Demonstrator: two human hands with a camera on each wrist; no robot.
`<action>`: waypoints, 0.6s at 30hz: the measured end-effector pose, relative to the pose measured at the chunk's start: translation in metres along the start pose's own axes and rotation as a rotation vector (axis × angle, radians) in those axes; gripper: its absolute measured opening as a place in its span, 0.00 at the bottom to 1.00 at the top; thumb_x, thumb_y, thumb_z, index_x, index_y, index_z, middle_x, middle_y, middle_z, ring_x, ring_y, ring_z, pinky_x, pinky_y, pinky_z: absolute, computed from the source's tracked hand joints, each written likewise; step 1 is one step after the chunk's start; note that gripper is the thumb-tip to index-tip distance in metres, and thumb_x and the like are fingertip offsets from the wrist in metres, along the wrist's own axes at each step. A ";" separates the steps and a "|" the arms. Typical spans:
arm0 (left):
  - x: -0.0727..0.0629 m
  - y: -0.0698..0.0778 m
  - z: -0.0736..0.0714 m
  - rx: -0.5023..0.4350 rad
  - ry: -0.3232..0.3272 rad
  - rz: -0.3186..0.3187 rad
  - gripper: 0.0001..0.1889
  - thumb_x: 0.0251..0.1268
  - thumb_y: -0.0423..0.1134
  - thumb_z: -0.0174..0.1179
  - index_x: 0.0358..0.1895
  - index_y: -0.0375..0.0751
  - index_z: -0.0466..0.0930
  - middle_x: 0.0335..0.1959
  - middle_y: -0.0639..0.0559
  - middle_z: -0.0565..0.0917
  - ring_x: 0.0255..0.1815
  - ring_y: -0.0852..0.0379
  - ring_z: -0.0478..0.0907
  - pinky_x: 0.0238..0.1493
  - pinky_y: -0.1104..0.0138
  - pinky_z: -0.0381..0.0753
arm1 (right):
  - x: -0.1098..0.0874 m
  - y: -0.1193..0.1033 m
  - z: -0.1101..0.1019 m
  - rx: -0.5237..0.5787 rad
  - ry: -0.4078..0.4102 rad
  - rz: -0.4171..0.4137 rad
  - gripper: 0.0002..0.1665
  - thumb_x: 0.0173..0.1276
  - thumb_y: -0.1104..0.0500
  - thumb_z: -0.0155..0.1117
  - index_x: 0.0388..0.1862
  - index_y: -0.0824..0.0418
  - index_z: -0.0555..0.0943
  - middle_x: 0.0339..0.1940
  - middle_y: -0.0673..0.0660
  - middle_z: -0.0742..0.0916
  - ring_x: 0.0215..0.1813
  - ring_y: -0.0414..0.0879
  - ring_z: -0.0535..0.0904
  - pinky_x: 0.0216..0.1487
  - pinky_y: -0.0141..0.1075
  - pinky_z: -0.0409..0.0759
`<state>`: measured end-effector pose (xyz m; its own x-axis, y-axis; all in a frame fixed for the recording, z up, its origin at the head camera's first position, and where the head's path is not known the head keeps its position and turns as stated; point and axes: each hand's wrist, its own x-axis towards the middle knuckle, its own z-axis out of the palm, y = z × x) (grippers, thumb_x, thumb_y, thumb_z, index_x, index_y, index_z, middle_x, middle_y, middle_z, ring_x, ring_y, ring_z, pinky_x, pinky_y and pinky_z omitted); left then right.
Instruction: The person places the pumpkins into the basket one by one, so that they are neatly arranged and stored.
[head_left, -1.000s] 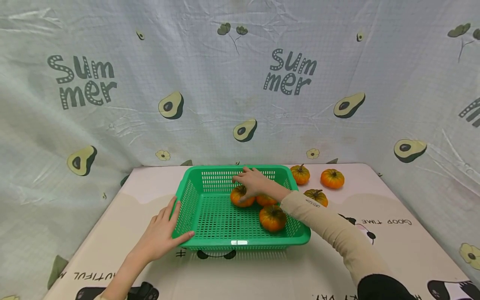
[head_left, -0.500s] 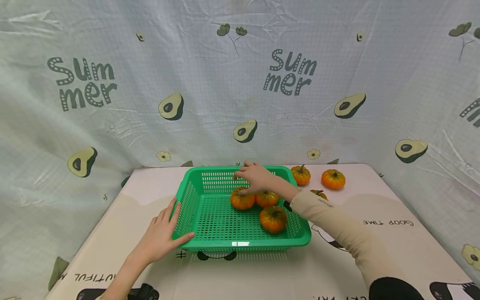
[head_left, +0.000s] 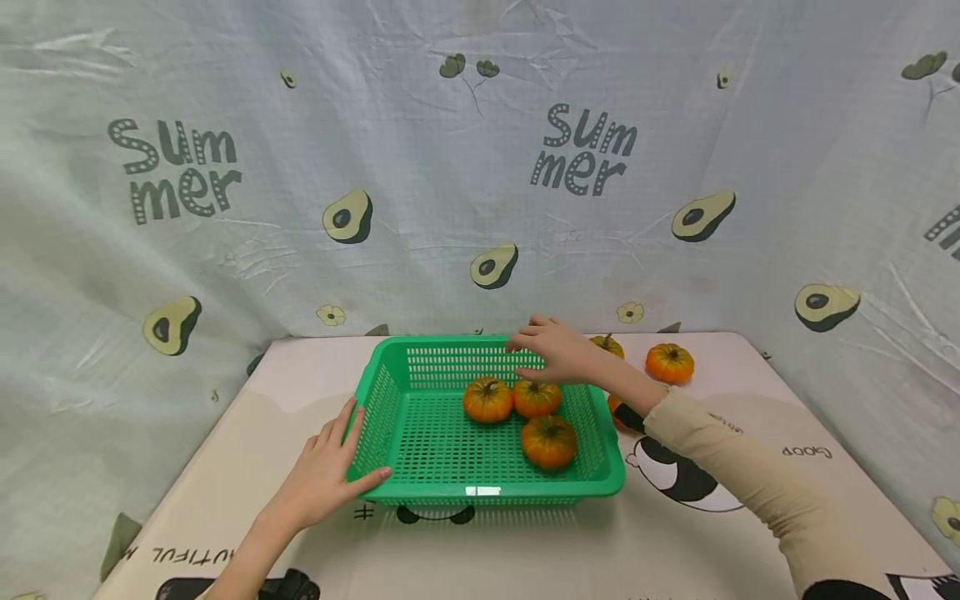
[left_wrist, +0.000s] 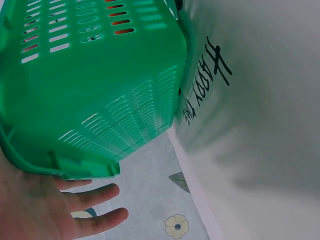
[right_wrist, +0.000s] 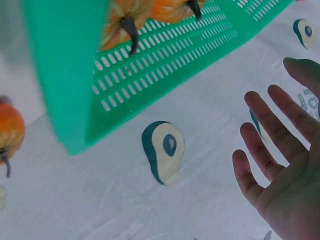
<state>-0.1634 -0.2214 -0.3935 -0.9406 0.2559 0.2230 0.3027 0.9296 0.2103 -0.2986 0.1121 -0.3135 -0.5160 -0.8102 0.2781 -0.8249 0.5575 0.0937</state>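
Released: right hand [head_left: 558,353] has drawn toward three o'clock, off the basket's [head_left: 420,490] twelve-o'clock pumpkin [head_left: 487,402]; its placement looks done. Left hand [head_left: 321,473], straight-fingered, touches the basket at eight.

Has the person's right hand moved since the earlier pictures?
Yes: judged against the green basket, the right hand has shifted right, away from the leftmost pumpkin inside it.

Your desk [head_left: 450,554] has a pale surface printed with cartoon figures and upside-down lettering. Directly on it, in front of you, stands a green perforated plastic basket [head_left: 540,489]; to its right lie three small orange pumpkins [head_left: 670,364], two partly hidden.
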 end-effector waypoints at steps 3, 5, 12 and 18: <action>0.000 0.000 0.000 0.002 0.001 0.004 0.48 0.54 0.64 0.51 0.68 0.30 0.48 0.70 0.36 0.46 0.64 0.35 0.57 0.53 0.42 0.62 | -0.012 0.003 -0.001 0.009 0.025 0.009 0.13 0.59 0.50 0.61 0.42 0.50 0.78 0.39 0.48 0.82 0.40 0.44 0.69 0.44 0.41 0.70; 0.000 0.001 0.000 0.001 0.000 0.004 0.48 0.54 0.64 0.51 0.68 0.30 0.48 0.70 0.36 0.46 0.64 0.35 0.57 0.53 0.42 0.61 | -0.020 0.006 0.002 0.002 0.042 0.020 0.11 0.58 0.52 0.62 0.41 0.50 0.78 0.39 0.48 0.82 0.40 0.44 0.69 0.43 0.41 0.70; 0.000 0.001 0.001 -0.011 -0.002 0.000 0.48 0.54 0.64 0.51 0.68 0.30 0.47 0.71 0.37 0.45 0.64 0.36 0.56 0.53 0.42 0.62 | -0.046 0.019 0.014 -0.047 0.106 0.066 0.10 0.56 0.54 0.63 0.38 0.53 0.80 0.37 0.49 0.83 0.37 0.44 0.68 0.38 0.39 0.69; -0.001 0.001 0.001 -0.008 0.011 0.001 0.48 0.54 0.64 0.51 0.68 0.30 0.47 0.71 0.37 0.45 0.64 0.36 0.56 0.53 0.42 0.62 | -0.065 0.033 0.023 -0.043 0.160 0.160 0.09 0.55 0.56 0.64 0.36 0.55 0.81 0.35 0.51 0.83 0.34 0.44 0.66 0.33 0.37 0.67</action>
<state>-0.1623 -0.2209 -0.3945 -0.9385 0.2538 0.2339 0.3050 0.9271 0.2177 -0.2977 0.1793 -0.3509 -0.5932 -0.6737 0.4407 -0.7233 0.6864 0.0757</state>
